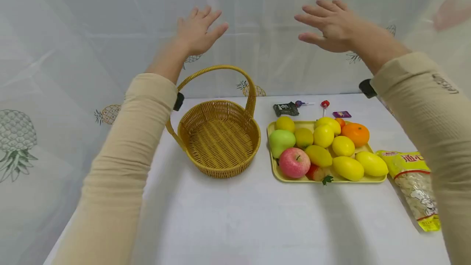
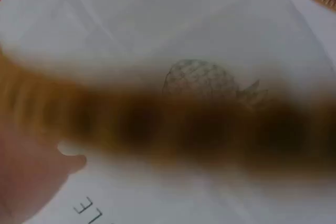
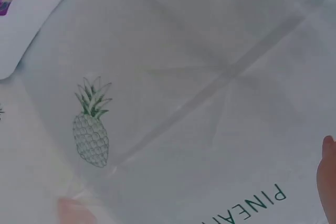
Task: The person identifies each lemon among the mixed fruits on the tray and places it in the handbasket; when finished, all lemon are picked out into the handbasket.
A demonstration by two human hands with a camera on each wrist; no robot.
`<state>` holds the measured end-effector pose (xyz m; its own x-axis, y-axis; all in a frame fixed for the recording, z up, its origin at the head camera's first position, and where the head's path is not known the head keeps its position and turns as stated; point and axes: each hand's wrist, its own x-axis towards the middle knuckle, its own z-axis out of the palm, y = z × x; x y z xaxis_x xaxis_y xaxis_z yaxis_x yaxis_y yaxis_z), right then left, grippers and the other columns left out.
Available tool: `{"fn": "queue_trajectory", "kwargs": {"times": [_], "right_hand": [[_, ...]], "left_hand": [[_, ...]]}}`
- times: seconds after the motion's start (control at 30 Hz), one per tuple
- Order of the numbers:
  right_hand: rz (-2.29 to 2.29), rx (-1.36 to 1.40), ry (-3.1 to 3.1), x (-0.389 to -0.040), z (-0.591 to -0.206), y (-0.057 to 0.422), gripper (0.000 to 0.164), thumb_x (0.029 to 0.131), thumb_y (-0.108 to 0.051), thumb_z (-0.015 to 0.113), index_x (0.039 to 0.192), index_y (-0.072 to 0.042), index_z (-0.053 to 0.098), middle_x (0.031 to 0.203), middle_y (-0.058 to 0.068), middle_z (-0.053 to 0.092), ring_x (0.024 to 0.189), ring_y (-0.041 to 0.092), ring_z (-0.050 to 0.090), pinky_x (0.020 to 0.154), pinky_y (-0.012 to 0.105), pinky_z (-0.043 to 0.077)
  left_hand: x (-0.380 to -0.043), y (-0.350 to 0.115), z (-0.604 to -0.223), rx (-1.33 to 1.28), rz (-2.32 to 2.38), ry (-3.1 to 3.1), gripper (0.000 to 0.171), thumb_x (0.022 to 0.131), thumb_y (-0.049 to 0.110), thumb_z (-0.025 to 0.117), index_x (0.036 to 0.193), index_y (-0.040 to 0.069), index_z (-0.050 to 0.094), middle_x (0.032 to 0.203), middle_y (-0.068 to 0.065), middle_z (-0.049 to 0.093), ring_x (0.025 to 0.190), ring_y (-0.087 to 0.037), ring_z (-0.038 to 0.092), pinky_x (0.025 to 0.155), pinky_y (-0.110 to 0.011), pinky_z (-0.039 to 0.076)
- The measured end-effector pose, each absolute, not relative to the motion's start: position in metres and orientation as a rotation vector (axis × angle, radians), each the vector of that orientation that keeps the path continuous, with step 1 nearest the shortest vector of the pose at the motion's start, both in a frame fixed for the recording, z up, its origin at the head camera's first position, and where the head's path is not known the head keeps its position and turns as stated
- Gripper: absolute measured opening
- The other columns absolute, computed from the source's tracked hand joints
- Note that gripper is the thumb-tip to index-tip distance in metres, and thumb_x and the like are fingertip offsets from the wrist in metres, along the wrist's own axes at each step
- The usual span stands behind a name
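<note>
Both hands are raised in front of the back curtain, fingers spread and holding nothing. The left hand (image 1: 199, 32) is up above the handle of a woven wicker basket (image 1: 220, 171), whose bowl has nothing in it. In the left wrist view the basket handle (image 2: 157, 129) crosses close to the camera, blurred, with part of the left hand (image 2: 31, 177) at the left. High above the fruit tray (image 1: 294, 180) is the right hand (image 1: 327, 25). Only a sliver of the right hand (image 3: 328, 177) shows in the right wrist view.
The tray bears a pink apple (image 1: 294, 162), a green pear (image 1: 281, 140), an orange (image 1: 355, 134) and several yellow fruits. Behind it lie a dark packet (image 1: 286, 109), two lollipops and a purple sweet (image 1: 342, 114). A yellow bag (image 1: 413, 187) lies at the right, partly behind the sleeve.
</note>
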<state>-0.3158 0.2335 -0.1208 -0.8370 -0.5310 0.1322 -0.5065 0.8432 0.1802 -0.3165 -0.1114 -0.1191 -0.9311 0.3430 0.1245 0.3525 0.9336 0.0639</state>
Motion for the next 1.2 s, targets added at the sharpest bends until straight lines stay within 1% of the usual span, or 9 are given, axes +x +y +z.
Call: {"fn": "queue_trajectory", "kwargs": {"times": [0.2,0.37,0.47,0.53,0.63,0.77,0.9,1.0,1.2], "right_hand": [[-0.174,1.038,-2.743,-0.284,-0.150,0.266,0.063,0.104,-0.048,0.029,0.156,-0.014,0.019,0.160,0.015,0.009,0.145,0.037,-0.003,0.112,0.050,-0.010],[0.090,1.122,-2.693,-0.256,-0.181,0.295,0.056,0.104,-0.036,0.036,0.155,-0.015,0.025,0.159,0.015,0.017,0.145,0.035,0.004,0.113,0.050,-0.007],[0.367,1.107,-2.654,-0.237,-0.202,0.311,0.052,0.102,-0.022,0.042,0.152,-0.014,0.032,0.158,0.013,0.023,0.146,0.029,0.010,0.114,0.053,-0.002],[0.569,1.058,-2.618,-0.224,-0.218,0.321,0.051,0.100,-0.014,0.042,0.150,-0.013,0.036,0.157,0.005,0.027,0.145,0.018,0.016,0.114,0.054,0.002],[0.910,0.978,-2.531,-0.207,-0.243,0.337,0.047,0.101,-0.011,0.037,0.148,-0.008,0.040,0.153,-0.003,0.035,0.136,0.007,0.030,0.115,0.039,0.015],[1.523,0.918,-2.370,-0.194,-0.276,0.366,0.046,0.106,-0.019,0.028,0.148,0.000,0.037,0.146,0.001,0.044,0.125,0.010,0.044,0.100,0.016,0.035],[1.974,0.960,-2.257,-0.193,-0.306,0.403,0.050,0.108,-0.022,0.014,0.150,0.002,0.028,0.144,0.005,0.044,0.124,0.013,0.046,0.092,0.020,0.045],[2.138,0.990,-2.273,-0.192,-0.327,0.430,0.054,0.107,-0.023,0.004,0.153,-0.003,0.024,0.144,0.001,0.044,0.125,0.010,0.047,0.090,0.024,0.048],[2.162,0.827,-2.527,-0.182,-0.353,0.463,0.056,0.106,-0.023,0.002,0.150,-0.019,0.036,0.140,-0.013,0.048,0.120,0.004,0.051,0.085,0.026,0.051]], "left_hand": [[-0.291,-0.146,-0.113,-0.718,-0.218,-2.885,0.062,0.104,0.049,0.021,0.157,0.021,0.005,0.161,-0.005,-0.004,0.145,-0.027,-0.012,0.112,-0.053,-0.009],[-0.279,-0.183,-0.125,-0.775,-0.390,-2.877,0.061,0.105,0.043,0.025,0.157,0.017,0.007,0.161,-0.009,-0.001,0.146,-0.026,-0.008,0.114,-0.047,-0.005],[-0.280,-0.204,-0.145,-0.774,-0.498,-2.880,0.061,0.105,0.042,0.029,0.157,0.017,0.008,0.161,-0.010,0.003,0.146,-0.026,-0.003,0.115,-0.047,-0.002],[-0.280,-0.215,-0.161,-0.752,-0.578,-2.884,0.061,0.105,0.042,0.030,0.157,0.017,0.009,0.161,-0.009,0.006,0.146,-0.028,0.001,0.115,-0.049,0.001],[-0.281,-0.229,-0.188,-0.697,-0.731,-2.897,0.063,0.104,0.043,0.035,0.157,0.018,0.011,0.161,-0.011,0.009,0.145,-0.033,0.005,0.113,-0.056,0.005],[-0.278,-0.243,-0.228,-0.569,-0.930,-2.942,0.065,0.102,0.045,0.042,0.157,0.021,0.015,0.160,-0.013,0.010,0.143,-0.040,0.013,0.108,-0.065,0.013],[-0.275,-0.253,-0.267,-0.502,-1.086,-2.944,0.066,0.101,0.039,0.050,0.155,0.015,0.023,0.158,-0.019,0.018,0.141,-0.043,0.018,0.105,-0.068,0.019],[-0.274,-0.256,-0.294,-0.497,-1.169,-2.925,0.064,0.100,0.035,0.053,0.153,0.008,0.028,0.154,-0.024,0.024,0.138,-0.046,0.022,0.103,-0.068,0.023],[-0.267,-0.253,-0.334,-0.461,-1.298,-2.961,0.059,0.102,0.031,0.050,0.153,0.008,0.029,0.155,-0.024,0.021,0.136,-0.051,0.024,0.100,-0.067,0.029]]}}
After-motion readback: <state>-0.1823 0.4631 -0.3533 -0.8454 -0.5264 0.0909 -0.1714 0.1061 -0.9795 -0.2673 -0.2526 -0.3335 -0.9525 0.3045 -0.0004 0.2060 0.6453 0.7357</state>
